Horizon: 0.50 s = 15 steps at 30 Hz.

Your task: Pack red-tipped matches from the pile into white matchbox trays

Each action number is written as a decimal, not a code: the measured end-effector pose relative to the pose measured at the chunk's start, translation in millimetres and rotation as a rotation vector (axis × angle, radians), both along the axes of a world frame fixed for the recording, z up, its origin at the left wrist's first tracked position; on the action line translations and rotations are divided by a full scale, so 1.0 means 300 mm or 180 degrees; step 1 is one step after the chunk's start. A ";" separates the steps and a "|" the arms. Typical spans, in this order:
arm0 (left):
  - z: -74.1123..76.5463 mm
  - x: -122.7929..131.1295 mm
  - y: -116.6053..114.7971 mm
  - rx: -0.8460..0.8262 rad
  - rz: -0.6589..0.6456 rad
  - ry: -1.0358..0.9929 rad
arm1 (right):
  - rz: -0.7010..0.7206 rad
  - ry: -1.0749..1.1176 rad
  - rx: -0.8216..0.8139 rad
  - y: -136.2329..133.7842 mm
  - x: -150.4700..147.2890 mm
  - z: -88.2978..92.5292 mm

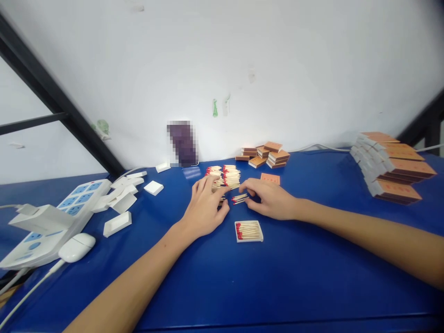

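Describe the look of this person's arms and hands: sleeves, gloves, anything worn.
Both forearms are bare right to the picture's edge, with no sleeves showing. The left hand and right hand wear no gloves; no rings, watch, bands or markings are visible on either.

the tabletop [312, 277] is deep blue. the matches [227, 175] are pale wood with red heads, as are those in the white tray [249, 231]. the matchboxes [268, 155] near the far edge are orange with brown sides. the power strip [52, 222] is white with light blue panels. the earbud case [76, 247] is white.
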<state>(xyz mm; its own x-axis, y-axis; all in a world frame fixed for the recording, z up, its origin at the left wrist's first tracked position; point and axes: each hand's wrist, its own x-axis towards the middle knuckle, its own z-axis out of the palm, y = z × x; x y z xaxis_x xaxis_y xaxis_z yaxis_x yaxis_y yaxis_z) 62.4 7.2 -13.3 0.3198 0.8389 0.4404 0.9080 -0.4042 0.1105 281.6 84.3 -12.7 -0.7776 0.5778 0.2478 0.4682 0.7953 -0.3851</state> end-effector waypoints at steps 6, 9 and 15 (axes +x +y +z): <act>0.003 0.000 -0.001 0.0064 -0.0047 -0.0014 | 0.0022 -0.0037 0.0105 -0.002 0.001 -0.002; 0.001 -0.001 0.001 0.0041 -0.0045 -0.0064 | 0.0076 -0.0031 0.0140 -0.001 0.002 -0.002; 0.001 0.002 0.004 0.0066 -0.0070 -0.0088 | 0.0157 -0.0082 0.0181 -0.007 0.000 0.005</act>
